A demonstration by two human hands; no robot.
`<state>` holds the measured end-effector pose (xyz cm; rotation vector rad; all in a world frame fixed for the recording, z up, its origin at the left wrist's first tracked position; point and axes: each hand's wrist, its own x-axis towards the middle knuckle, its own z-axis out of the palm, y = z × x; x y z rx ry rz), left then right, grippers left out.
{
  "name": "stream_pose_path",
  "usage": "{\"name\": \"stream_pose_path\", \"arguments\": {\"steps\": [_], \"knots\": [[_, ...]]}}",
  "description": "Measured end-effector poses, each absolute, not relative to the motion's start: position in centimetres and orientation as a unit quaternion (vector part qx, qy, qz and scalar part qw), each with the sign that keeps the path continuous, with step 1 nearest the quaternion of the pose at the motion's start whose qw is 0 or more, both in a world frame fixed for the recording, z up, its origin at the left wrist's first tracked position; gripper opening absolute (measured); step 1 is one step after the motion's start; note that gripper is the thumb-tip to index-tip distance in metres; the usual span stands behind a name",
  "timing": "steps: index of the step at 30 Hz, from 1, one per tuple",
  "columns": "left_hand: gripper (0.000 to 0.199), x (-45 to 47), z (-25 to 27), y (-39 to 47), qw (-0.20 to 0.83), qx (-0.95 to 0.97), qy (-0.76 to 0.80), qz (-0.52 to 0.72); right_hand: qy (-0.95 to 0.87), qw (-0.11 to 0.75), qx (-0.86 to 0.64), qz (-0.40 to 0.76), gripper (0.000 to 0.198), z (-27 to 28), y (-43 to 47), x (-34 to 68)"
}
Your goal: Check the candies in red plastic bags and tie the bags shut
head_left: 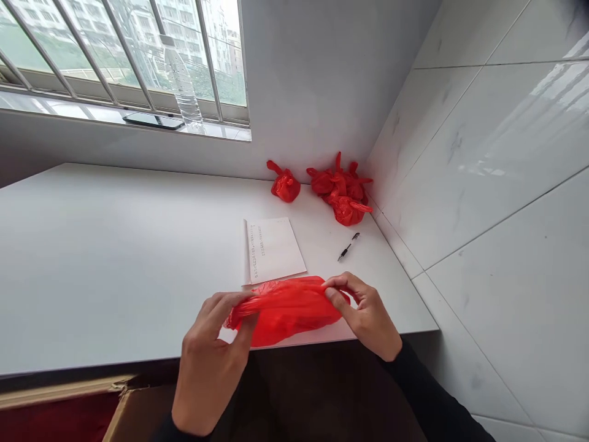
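A red plastic bag [289, 310] is stretched sideways between my two hands, over the front edge of the white table. My left hand [214, 356] pinches its gathered left end between thumb and fingers. At the bag's upper right corner, my right hand [363, 310] grips the thin plastic with thumb and forefinger. Just behind the bag lies an open notebook [276, 248] with lines of small writing on its page. A black pen [348, 247] rests to the right of the notebook. Whether anything is inside the stretched bag cannot be made out.
Several knotted red bags [345, 193] are heaped in the back right corner, with a single knotted red bag [286, 186] left of them. A water bottle [184, 86] and a dark phone [153, 120] are on the windowsill. A cardboard box [69, 393] is below the table [115, 264].
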<state>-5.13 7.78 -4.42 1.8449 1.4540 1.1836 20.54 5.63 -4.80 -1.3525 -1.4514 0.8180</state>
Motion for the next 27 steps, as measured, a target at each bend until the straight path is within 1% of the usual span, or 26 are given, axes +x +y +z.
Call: {"name": "stream_pose_path", "arguments": {"steps": [4, 6, 9, 11, 14, 15, 16, 17, 19, 21, 25, 27], "knots": [[0.034, -6.1, -3.8, 7.9, 0.303, 0.571, 0.619, 0.446, -0.512, 0.541, -0.568, 0.35, 0.023, -5.6, 5.9, 21.6], [0.039, -6.2, -3.3, 7.6, 0.291, 0.553, 0.644, 0.442, -0.497, 0.547, -0.571, 0.358, 0.026, -5.8, 5.9, 21.7], [0.041, -6.0, -2.8, 7.1, 0.267, 0.557, 0.659, 0.429, -0.509, 0.534, -0.579, 0.348, 0.038, -5.5, 5.4, 21.1], [0.042, -5.8, -2.5, 6.7, 0.277, 0.554, 0.655, 0.433, -0.532, 0.536, -0.587, 0.29, 0.043, -4.6, 4.7, 20.3], [0.038, -5.5, -2.0, 6.3, 0.288, 0.547, 0.635, 0.463, -0.566, 0.599, -0.552, 0.129, 0.038, -2.7, 3.2, 18.7], [0.036, -5.4, -1.8, 6.2, 0.291, 0.546, 0.629, 0.471, -0.594, 0.609, -0.514, 0.107, 0.037, -2.1, 2.8, 18.2], [0.035, -5.3, -1.7, 6.1, 0.296, 0.546, 0.622, 0.477, -0.636, 0.6, -0.472, 0.116, 0.038, -1.5, 2.5, 17.7], [0.033, -5.3, -1.5, 6.0, 0.299, 0.549, 0.614, 0.482, -0.682, 0.569, -0.435, 0.146, 0.04, -1.1, 2.4, 17.3], [0.029, -5.2, -1.3, 5.8, 0.3, 0.561, 0.597, 0.488, -0.76, 0.459, -0.408, 0.213, 0.039, -0.7, 2.6, 16.5], [0.025, -5.4, -1.1, 5.4, 0.295, 0.582, 0.582, 0.485, -0.788, 0.367, -0.44, 0.224, 0.033, -0.9, 3.2, 16.0], [0.027, -6.3, -1.2, 4.6, 0.309, 0.593, 0.568, 0.48, -0.778, 0.302, -0.513, 0.203, 0.025, -2.0, 4.2, 16.1], [0.03, -6.6, -1.4, 4.3, 0.328, 0.573, 0.572, 0.487, -0.788, 0.234, -0.54, 0.179, 0.024, -2.4, 4.2, 16.6]]}}
